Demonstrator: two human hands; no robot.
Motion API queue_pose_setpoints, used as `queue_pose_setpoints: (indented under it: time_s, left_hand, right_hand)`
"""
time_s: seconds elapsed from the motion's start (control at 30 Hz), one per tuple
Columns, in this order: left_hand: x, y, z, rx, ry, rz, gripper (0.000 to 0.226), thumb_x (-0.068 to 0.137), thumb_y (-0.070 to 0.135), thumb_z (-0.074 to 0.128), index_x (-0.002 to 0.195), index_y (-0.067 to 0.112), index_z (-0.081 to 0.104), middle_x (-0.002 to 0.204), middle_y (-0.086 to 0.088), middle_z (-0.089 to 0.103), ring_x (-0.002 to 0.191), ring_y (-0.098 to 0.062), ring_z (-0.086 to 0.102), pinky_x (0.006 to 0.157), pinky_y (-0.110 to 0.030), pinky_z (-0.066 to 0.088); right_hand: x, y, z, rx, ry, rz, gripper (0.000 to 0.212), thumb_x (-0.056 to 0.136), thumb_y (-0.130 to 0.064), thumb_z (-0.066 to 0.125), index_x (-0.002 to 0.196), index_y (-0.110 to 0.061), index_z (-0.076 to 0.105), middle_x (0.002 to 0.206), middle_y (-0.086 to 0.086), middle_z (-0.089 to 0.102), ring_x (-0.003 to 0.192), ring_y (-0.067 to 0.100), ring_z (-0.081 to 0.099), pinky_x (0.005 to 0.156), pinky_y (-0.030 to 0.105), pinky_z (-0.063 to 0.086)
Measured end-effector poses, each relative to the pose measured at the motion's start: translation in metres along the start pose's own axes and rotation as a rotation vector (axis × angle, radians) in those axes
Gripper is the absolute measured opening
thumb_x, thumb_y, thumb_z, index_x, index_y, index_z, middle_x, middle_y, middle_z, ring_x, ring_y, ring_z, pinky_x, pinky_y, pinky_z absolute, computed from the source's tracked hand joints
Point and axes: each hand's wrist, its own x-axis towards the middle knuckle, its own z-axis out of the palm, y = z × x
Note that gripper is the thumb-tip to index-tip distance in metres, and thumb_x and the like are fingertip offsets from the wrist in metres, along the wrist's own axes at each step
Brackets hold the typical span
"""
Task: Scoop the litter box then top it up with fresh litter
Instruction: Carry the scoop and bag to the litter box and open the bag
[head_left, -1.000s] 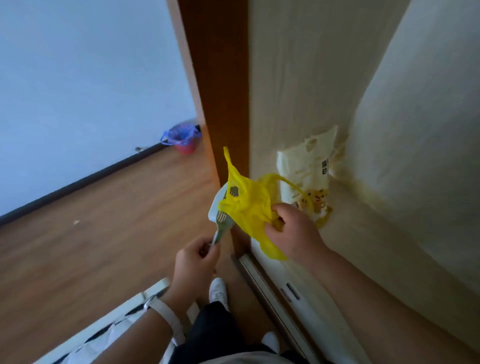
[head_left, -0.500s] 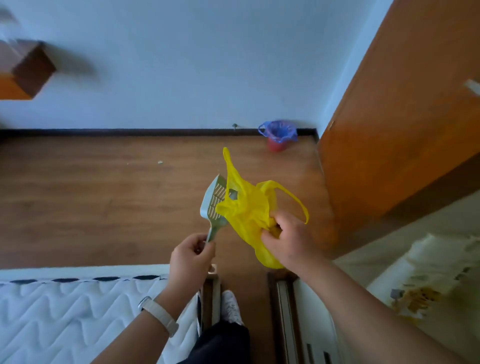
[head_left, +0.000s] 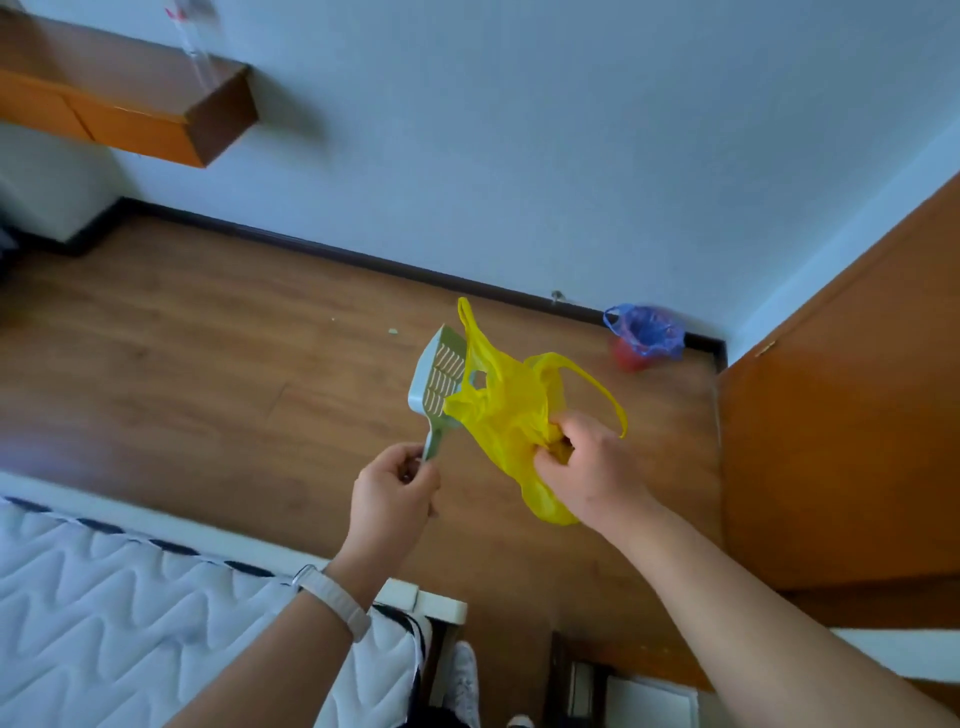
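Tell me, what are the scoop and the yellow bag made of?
The scoop looks like hard, matte, pale green plastic: stiff shape, moulded slots. The yellow bag looks like thin, shiny plastic film: it crumples in the right hand and is partly see-through.

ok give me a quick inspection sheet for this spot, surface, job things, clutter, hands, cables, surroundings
surface: wooden floor, with a small pale speck lying on it
job's things: slotted litter scoop and yellow plastic bag, both held up above the floor, the bag draped against the scoop; litter box and fresh litter not in view
clutter: red bin with a blue liner, in the corner by the skirting
grippers: left hand grips the scoop's handle; right hand clutches the bunched bag
cables: nothing seen
surroundings: quilted white mattress lower left, wooden door on the right, wall shelf upper left
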Motion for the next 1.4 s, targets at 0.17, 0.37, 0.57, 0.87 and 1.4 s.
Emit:
queue_pose_setpoints:
  time_s: [0.17,0.37,0.57,0.87,1.4]
  left_hand:
    - [0.023,0.019,-0.013,-0.059,0.102,0.021,0.014,0.089,0.009,0.062,0.083,0.02,0.069,0.071,-0.017,0.062,0.048,-0.02,0.059,0.051,-0.033,0.048]
    - [0.056,0.031,-0.007,-0.079,0.208,-0.007,0.011,0.089,0.01,0.063,0.087,0.019,0.069,0.072,-0.019,0.062,0.048,-0.02,0.058,0.048,-0.029,0.047]
    - [0.122,0.053,0.024,-0.064,0.339,-0.053,0.01,0.089,0.01,0.064,0.089,0.018,0.069,0.071,-0.017,0.062,0.048,-0.018,0.057,0.048,-0.026,0.046]
    - [0.24,0.108,0.08,-0.076,0.492,-0.103,0.013,0.088,0.008,0.065,0.086,0.02,0.069,0.069,-0.013,0.064,0.047,-0.019,0.057,0.046,-0.026,0.046]
    - [0.309,0.116,-0.045,-0.248,0.874,-0.135,0.011,0.085,0.001,0.063,0.089,0.009,0.07,0.059,-0.002,0.058,0.043,-0.016,0.051,0.043,-0.027,0.044]
  right_hand:
    - [0.046,-0.021,0.002,0.02,-0.041,-0.118,0.021,0.079,-0.015,0.072,0.097,-0.005,0.069,0.088,0.011,0.066,0.079,0.023,0.056,0.067,0.023,0.032]
    - [0.115,-0.018,0.015,0.048,-0.096,-0.235,0.013,0.078,-0.013,0.071,0.089,-0.007,0.066,0.072,-0.015,0.043,0.07,0.011,0.04,0.055,0.016,0.027]
    - [0.221,0.012,0.036,0.139,-0.221,-0.287,0.01,0.079,-0.015,0.07,0.088,-0.017,0.064,0.071,-0.014,0.046,0.069,0.012,0.043,0.066,0.024,0.031]
    - [0.386,0.038,0.033,0.142,-0.347,-0.402,0.019,0.082,-0.02,0.069,0.1,-0.015,0.066,0.082,-0.008,0.053,0.077,0.015,0.049,0.065,0.027,0.035]
    - [0.479,-0.102,0.115,0.15,-0.569,-0.716,0.017,0.085,-0.024,0.068,0.1,-0.017,0.065,0.081,-0.008,0.054,0.073,0.014,0.05,0.063,0.027,0.037]
